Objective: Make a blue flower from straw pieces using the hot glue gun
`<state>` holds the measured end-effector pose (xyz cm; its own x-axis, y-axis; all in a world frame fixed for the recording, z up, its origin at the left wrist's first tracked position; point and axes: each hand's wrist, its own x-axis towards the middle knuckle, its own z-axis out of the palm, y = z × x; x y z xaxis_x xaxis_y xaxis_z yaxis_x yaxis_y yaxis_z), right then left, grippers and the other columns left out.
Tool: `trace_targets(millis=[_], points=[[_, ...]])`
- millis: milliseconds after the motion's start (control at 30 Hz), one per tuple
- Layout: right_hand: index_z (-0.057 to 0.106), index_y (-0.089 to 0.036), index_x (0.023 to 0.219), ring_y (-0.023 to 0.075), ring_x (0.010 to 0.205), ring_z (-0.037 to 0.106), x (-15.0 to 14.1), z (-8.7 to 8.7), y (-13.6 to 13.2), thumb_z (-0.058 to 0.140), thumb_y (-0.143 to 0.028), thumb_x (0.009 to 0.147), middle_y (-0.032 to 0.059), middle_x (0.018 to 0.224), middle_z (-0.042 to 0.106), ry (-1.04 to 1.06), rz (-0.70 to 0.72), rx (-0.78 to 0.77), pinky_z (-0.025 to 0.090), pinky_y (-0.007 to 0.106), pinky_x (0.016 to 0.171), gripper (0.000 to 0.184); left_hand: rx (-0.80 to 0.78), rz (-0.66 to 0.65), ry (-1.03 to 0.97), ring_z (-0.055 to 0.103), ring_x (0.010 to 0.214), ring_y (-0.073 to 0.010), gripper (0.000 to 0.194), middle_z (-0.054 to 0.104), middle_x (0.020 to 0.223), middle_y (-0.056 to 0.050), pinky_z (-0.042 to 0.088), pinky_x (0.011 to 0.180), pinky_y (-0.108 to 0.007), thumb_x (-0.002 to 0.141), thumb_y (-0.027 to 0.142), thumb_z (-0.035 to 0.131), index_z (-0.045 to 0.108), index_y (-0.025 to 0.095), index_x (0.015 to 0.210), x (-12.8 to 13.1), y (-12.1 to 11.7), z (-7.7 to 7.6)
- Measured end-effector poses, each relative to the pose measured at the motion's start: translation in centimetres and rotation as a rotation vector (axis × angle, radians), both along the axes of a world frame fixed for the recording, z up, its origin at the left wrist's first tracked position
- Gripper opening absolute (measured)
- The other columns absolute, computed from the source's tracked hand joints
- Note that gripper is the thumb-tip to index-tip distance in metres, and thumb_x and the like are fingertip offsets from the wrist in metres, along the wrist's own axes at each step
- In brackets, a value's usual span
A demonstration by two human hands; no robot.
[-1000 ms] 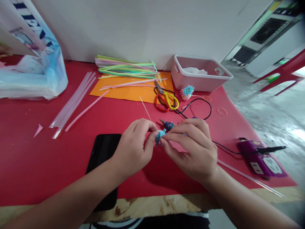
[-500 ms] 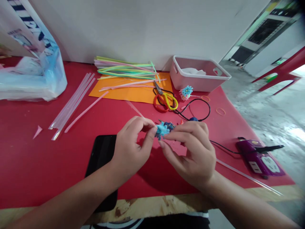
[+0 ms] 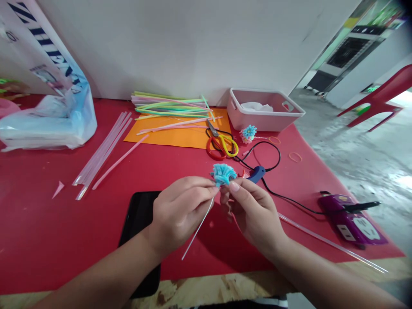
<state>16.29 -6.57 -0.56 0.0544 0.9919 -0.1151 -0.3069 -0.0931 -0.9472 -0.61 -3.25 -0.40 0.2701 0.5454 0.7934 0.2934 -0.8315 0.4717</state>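
Note:
A small blue straw flower [image 3: 223,173] is held upright above the red table [image 3: 48,231], pinched from both sides. My left hand [image 3: 180,210] grips it at the base, where a thin clear stick [image 3: 198,229] hangs down and toward me. The fingers of my right hand [image 3: 251,210] are closed on the flower's underside from the right. A blue-handled tool [image 3: 256,174] with a black cord lies just behind my right hand.
A black phone [image 3: 140,214] lies under my left forearm. Red and yellow scissors [image 3: 222,146], orange paper [image 3: 180,135], coloured straws [image 3: 170,105], clear straws [image 3: 103,150], a pink bin [image 3: 264,113], a finished flower [image 3: 248,133], a purple device [image 3: 352,219] and a plastic bag [image 3: 48,116] surround the hands.
The flower has turned so its petals face up and the stick now points down toward me instead of away. Both hands drew slightly nearer, uncovering the blue-handled tool.

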Motion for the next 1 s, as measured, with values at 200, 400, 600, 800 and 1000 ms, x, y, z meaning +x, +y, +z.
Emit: trace_targets(millis=[200, 400, 600, 800, 1000], points=[[0.065, -0.019, 0.074, 0.0078, 0.047, 0.049, 0.1, -0.2, 0.2, 0.072, -0.037, 0.087, -0.0034, 0.058, 0.059, -0.064, -0.062, 0.136, 0.041, 0.020, 0.043, 0.023, -0.369, -0.029, -0.060, 0.075, 0.091, -0.0185, 0.013, 0.079, 0.097, -0.005, 0.060, 0.085, -0.032, 0.087, 0.012, 0.065, 0.072, 0.023, 0.091, 0.5, 0.0, -0.1], [0.066, -0.019, 0.075, 0.0087, 0.055, 0.056, 0.7, -0.2, 0.7, 0.068, -0.021, 0.088, -0.0025, 0.065, 0.063, -0.430, -0.164, 0.404, 0.046, 0.021, 0.051, 0.012, -1.228, -0.302, -0.520, 0.075, 0.091, -0.0179, 0.017, 0.078, 0.096, -0.007, 0.060, 0.086, -0.032, 0.082, 0.021, 0.074, 0.069, 0.016, 0.097, 1.7, 0.4, 0.2], [0.066, -0.019, 0.077, 0.0087, 0.059, 0.055, 1.1, 0.3, 0.9, 0.066, -0.014, 0.088, -0.0025, 0.067, 0.063, -0.777, -0.140, 0.642, 0.045, 0.021, 0.055, 0.012, -1.375, -0.324, -0.643, 0.069, 0.075, -0.0094, 0.023, 0.075, 0.082, -0.001, 0.057, 0.078, -0.023, 0.071, 0.026, 0.087, 0.074, 0.015, 0.087, 1.6, 0.5, 0.0], [0.065, -0.018, 0.074, 0.0091, 0.056, 0.053, 1.2, 0.6, 0.9, 0.065, -0.015, 0.088, -0.0025, 0.063, 0.060, -0.907, -0.172, 0.688, 0.043, 0.022, 0.053, 0.014, -1.300, -0.265, -0.615, 0.064, 0.067, -0.0078, 0.021, 0.071, 0.073, 0.001, 0.055, 0.068, -0.019, 0.072, 0.028, 0.087, 0.075, 0.015, 0.082, 1.5, 0.7, 0.0], [0.061, -0.019, 0.067, 0.0078, 0.051, 0.046, 1.0, 0.6, 0.9, 0.065, -0.015, 0.086, -0.0044, 0.058, 0.053, -0.916, -0.208, 0.669, 0.038, 0.022, 0.049, 0.019, -1.267, -0.264, -0.504, 0.054, 0.051, -0.0070, 0.026, 0.063, 0.066, 0.003, 0.045, 0.044, -0.017, 0.080, 0.040, 0.079, 0.072, 0.017, 0.089, 1.7, 0.3, -0.2]])
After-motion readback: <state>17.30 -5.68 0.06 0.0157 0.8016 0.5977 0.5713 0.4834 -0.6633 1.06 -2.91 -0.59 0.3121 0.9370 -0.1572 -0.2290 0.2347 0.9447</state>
